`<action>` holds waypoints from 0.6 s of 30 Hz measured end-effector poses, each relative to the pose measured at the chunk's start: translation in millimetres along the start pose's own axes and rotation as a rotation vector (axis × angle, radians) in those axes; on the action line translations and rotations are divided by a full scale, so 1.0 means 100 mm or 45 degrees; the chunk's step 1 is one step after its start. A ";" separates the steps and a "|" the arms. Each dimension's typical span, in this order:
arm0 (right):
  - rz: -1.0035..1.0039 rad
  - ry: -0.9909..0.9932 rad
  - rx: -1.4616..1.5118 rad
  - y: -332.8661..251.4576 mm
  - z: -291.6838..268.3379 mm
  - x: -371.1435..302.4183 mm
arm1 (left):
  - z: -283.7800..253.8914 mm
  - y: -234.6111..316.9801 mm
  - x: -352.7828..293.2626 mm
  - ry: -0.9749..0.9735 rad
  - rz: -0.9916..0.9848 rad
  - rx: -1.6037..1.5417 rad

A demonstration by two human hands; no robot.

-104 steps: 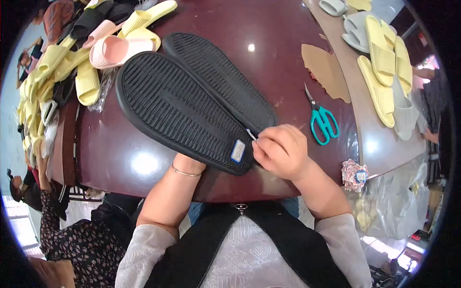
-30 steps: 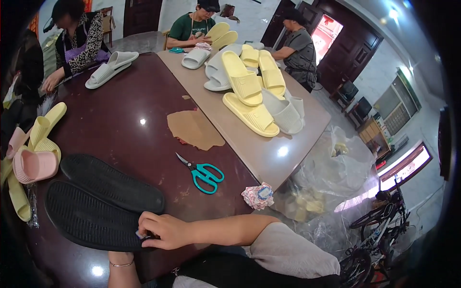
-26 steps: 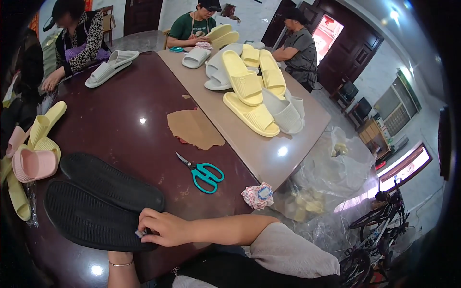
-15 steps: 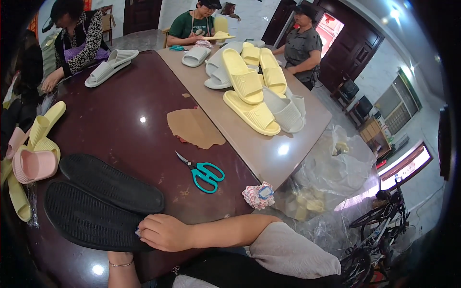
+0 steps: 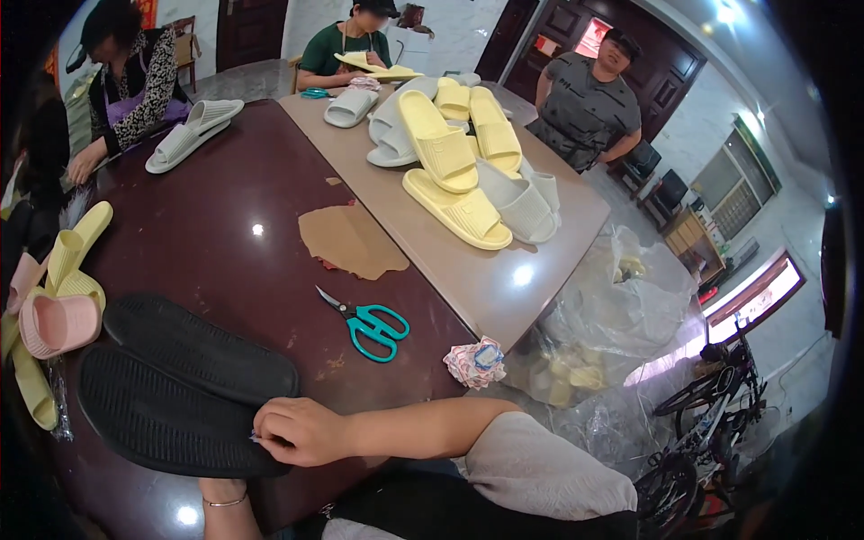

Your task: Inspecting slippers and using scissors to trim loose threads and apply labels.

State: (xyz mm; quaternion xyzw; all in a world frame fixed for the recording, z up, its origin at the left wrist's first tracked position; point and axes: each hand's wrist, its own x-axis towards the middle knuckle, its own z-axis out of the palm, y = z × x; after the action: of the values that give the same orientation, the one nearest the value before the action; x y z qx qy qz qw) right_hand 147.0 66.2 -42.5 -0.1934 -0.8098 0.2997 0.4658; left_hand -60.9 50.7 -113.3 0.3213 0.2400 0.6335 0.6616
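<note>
Two black slippers (image 5: 171, 414) lie side by side with their ribbed soles up, at the near left of the table. My right hand (image 5: 304, 432) is closed at the heel end of the nearer one, fingers bent and pinched together. A tiny pale bluish bit shows at its fingertips, too small to name. My left wrist (image 5: 225, 504), with a thin bracelet, comes up under the same slipper, which hides that hand and its fingers. Teal-handled scissors (image 5: 376, 333) rest to the right of the slippers, blades pointing away to the left.
Pink and yellow slippers (image 5: 61, 322) crowd the left edge. A brown scrap sheet (image 5: 351, 241) lies mid-table, a bundle of printed paper (image 5: 475, 363) at the right edge. Yellow and grey slippers (image 5: 459, 202) are heaped beyond. Plastic bags (image 5: 612, 324) stand right. Three people are around the table.
My right hand's fingers have bent up more at the slipper's heel. The standing person at the back right has turned and shifted right. The whole view has moved slightly.
</note>
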 end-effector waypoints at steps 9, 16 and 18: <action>-0.073 -0.048 0.020 -0.02 -0.12 -0.01 | -0.12 -0.03 -0.02 -0.124 -0.069 2.181; -0.113 0.045 -0.054 -0.04 -0.02 -0.01 | 0.02 0.02 0.20 -0.149 0.022 2.193; -0.083 0.083 -0.075 -0.02 -0.02 -0.02 | 0.04 0.00 0.19 -0.149 0.046 2.195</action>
State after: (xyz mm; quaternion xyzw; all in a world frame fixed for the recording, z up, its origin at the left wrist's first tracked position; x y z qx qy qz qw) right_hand 150.3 63.8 -41.5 -0.1901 -0.8087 0.2537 0.4954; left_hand -55.9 68.9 -108.9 0.7469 0.5973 0.2233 0.1883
